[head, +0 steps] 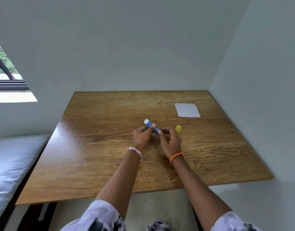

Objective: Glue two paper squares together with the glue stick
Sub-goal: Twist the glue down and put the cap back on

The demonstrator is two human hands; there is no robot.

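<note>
Right, the glue stick point(151, 126) sits near the middle of the frame, held just above the table, its long axis running from lower right to upper left. The white glue end points up and to the left, away from the person; the blue barrel slants back down toward the hands. The left hand point(142, 135) pinches the barrel between thumb and fingers, closed firmly on it. The right hand point(170, 142) has its thumb and fingertips at the lower end of the barrel, curled loosely on the base, the other fingers half open. Just beyond the right hand, the yellow cap point(178, 128) stands on the table, off the stick. Further out, toward the upper right, a white paper square point(187, 110) lies flat, well apart from the hands; whether it is one sheet or two stacked, I cannot tell. All this on a brown wooden table point(110, 147) pushed into a corner of pale walls. A window point(3, 69) shows at the left edge, a white pillow point(11, 164) at lower left.
</note>
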